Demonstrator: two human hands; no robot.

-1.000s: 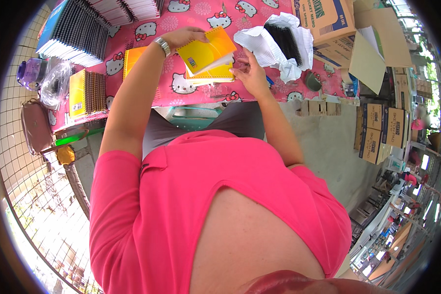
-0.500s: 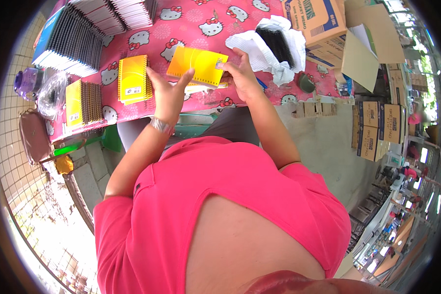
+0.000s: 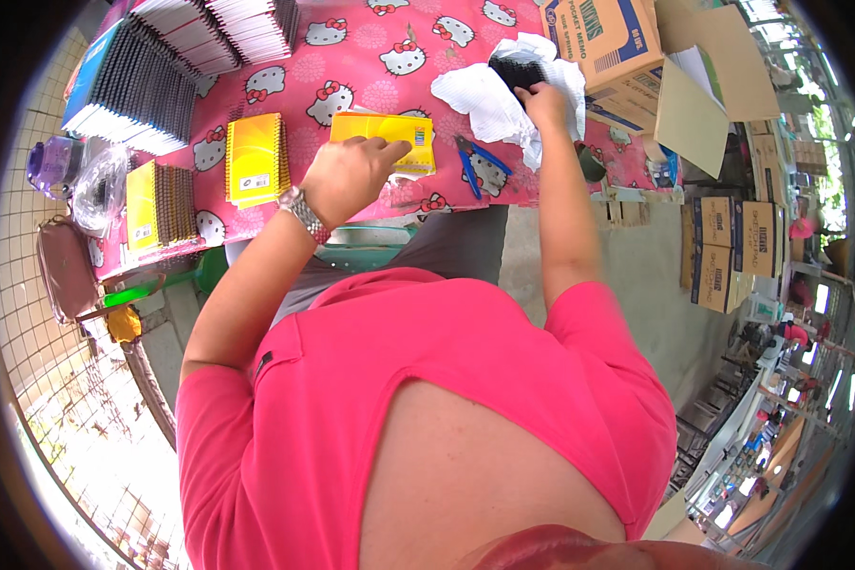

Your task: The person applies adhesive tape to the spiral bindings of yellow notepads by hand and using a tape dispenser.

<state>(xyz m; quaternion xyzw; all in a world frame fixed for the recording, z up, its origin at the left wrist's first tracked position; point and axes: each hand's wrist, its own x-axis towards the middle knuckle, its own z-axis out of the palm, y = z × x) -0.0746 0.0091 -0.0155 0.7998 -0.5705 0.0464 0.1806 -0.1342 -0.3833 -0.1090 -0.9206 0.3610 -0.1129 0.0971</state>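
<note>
My left hand (image 3: 350, 179) lies over a yellow notepad (image 3: 408, 131) near the table's front edge, its bent fingers on the cover. Beneath the pad, white sheet edges stick out. Over to the right, my right hand (image 3: 545, 106) is closed at a bunch of black binding coils (image 3: 511, 70), which rests on crumpled white paper (image 3: 464, 87). Its fingertips are partly hidden against the dark coils. Between my hands lie blue-handled pliers (image 3: 481, 165). Left of my left hand sits a stack of yellow spiral notepads (image 3: 255, 157).
Further left stand more yellow notepads (image 3: 152, 204) and tall stacks of spiral notebooks (image 3: 128, 85). A purple bottle (image 3: 49, 166) and a clear plastic bag (image 3: 102, 185) are at the left edge. An open cardboard box (image 3: 608, 57) and a dark round container (image 3: 591, 163) are at right.
The yellow notepad has come down onto the table under my left hand. My right hand has let go of it and moved right to the black coils, uncovering the pliers.
</note>
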